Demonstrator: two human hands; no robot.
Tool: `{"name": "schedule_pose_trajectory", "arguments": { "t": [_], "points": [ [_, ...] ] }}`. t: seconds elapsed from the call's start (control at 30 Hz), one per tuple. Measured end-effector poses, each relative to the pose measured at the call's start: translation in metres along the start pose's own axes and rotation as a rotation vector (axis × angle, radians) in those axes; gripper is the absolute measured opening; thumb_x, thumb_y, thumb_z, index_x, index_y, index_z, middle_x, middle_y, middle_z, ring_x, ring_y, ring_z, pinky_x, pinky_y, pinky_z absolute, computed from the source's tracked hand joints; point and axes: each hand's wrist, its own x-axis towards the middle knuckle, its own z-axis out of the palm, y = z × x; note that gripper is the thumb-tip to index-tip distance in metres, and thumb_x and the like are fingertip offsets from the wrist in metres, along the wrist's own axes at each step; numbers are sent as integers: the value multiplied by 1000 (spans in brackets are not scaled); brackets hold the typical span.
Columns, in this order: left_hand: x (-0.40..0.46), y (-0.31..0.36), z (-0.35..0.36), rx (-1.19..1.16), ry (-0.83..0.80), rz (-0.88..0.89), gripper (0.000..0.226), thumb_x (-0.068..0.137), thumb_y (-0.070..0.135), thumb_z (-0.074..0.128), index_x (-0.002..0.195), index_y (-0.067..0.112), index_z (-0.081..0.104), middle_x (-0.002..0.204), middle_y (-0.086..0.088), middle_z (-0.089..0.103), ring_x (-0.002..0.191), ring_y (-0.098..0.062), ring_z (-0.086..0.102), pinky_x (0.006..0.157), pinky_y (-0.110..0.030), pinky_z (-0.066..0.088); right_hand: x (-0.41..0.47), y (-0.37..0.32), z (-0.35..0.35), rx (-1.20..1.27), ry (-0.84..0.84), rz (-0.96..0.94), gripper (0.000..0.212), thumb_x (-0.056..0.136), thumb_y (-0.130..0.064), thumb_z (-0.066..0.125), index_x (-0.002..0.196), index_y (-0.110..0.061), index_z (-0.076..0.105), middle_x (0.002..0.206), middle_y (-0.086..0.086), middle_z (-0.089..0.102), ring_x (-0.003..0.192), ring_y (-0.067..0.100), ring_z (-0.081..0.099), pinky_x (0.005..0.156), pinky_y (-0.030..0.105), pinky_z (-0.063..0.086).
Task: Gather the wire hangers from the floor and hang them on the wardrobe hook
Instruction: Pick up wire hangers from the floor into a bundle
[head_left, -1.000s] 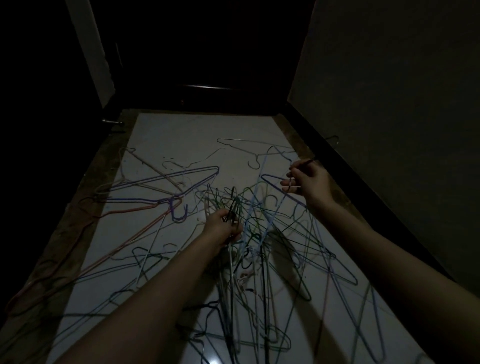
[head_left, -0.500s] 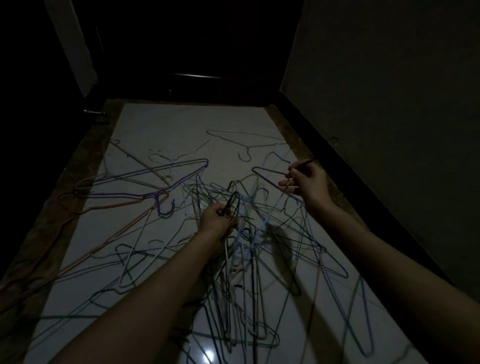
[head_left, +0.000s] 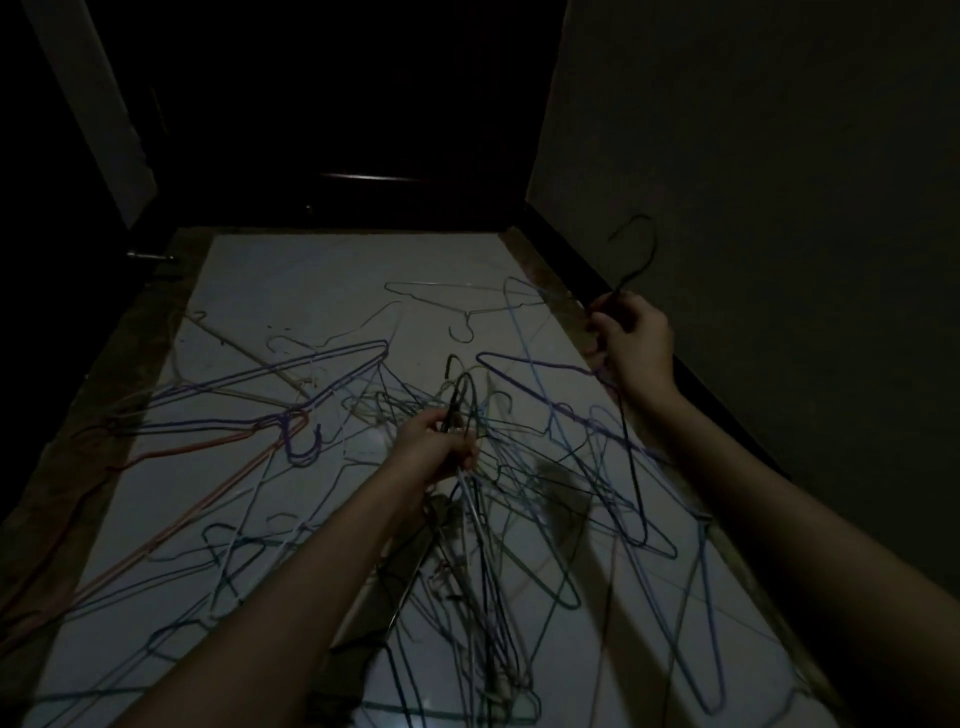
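Note:
Several thin wire hangers in blue, purple, green, orange and black lie tangled over a pale floor in a dim room. My left hand grips a bunch of hangers by their necks, and their bodies trail down toward me. My right hand is raised near the right wall and holds a black wire hanger by its neck, with the hook sticking up above my fingers. A purple hanger also reaches into that hand. No wardrobe hook is visible.
A dark wall with a black skirting runs along the right. At the far end is a dark doorway. A purple hanger and an orange hanger lie at the left, and a grey hanger lies farther away.
My right hand has lifted up and to the right with the black hanger, so its hook now stands against the wall. My left hand keeps its grip on the bunch.

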Motion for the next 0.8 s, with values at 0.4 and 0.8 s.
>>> {"name": "schedule_pose_trajectory", "arguments": {
  "t": [0.4,0.8],
  "points": [
    [-22,31,-54,170,108,188,22,91,-11,47,79,5,56,78,-19,60,60,-21,63,51,-23,53,-12,-8,11,-46,-93,17,11,93,-2,47,92,-3,58,85,14,62,48,11,56,40,11,36],
    [-49,82,-123,342,112,341,21,97,-1,40,87,11,55,77,-11,64,59,-11,62,66,-26,48,-45,-35,110,-39,-331,-16,12,95,-4,46,96,-5,58,85,13,62,50,12,59,35,14,37]
  ]
}}
